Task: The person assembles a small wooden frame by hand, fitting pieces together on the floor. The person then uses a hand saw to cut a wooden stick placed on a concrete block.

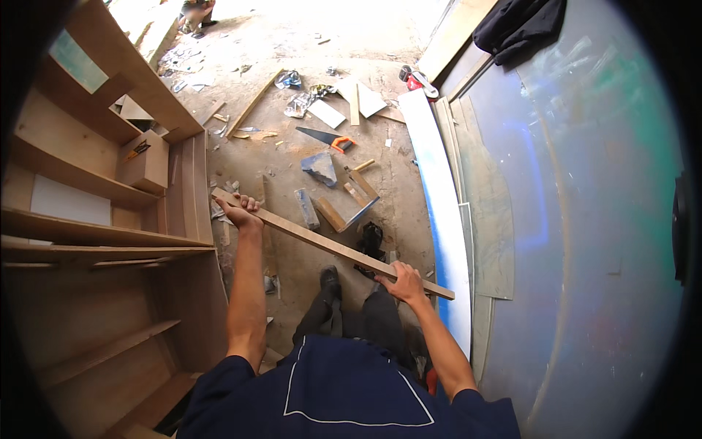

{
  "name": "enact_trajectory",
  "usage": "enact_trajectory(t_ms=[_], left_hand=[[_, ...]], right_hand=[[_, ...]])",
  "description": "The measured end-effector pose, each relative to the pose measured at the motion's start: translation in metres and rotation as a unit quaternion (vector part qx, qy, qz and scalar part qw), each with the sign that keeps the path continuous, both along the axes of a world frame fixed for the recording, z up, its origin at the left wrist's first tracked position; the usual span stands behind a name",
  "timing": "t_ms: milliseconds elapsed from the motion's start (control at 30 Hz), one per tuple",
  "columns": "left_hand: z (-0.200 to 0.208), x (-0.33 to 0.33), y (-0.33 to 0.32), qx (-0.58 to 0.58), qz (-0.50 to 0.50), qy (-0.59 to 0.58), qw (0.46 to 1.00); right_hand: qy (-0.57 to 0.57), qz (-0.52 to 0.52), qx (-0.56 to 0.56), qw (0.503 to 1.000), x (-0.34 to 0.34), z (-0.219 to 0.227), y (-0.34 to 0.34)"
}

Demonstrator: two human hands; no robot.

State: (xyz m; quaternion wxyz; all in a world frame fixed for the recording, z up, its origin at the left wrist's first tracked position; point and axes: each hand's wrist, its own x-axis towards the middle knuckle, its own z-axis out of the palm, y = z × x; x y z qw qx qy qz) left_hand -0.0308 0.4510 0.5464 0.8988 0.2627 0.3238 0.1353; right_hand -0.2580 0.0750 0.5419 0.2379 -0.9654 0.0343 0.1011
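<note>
A long, narrow wooden batten (322,241) slants across in front of me, its left end farther away than its right. Near that left end, my left hand (240,212) is closed around the wood, fingers curled over its top. Toward the other end, my right hand (404,282) grips the batten, with a short length sticking out past it. The batten is held above the floor, over my shoes. Its left tip comes close to the side of a brown wooden cabinet frame (191,183). The right tip overlaps a white and blue board (439,219).
On the littered floor lie a handsaw (325,137) with an orange handle, a blue-grey chunk (319,168), a block (307,209) and a small wooden frame (351,197). A red power tool (418,82) sits farther off. Dark clothing (519,29) lies on the grey panel (599,219). Another person (196,16) crouches far away.
</note>
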Motion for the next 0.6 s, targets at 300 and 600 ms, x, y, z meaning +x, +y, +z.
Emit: enact_trajectory(t_ms=[300,600], left_hand=[[-0.017,0.009,-0.007,-0.099,-0.094,-0.113,0.984],[-0.026,0.0,-0.024,0.009,0.027,0.074,0.997]], right_hand=[[-0.096,0.024,-0.051,0.994,0.024,0.005,-0.013],[-0.129,0.067,-0.093,0.985,0.063,0.009,-0.058]])
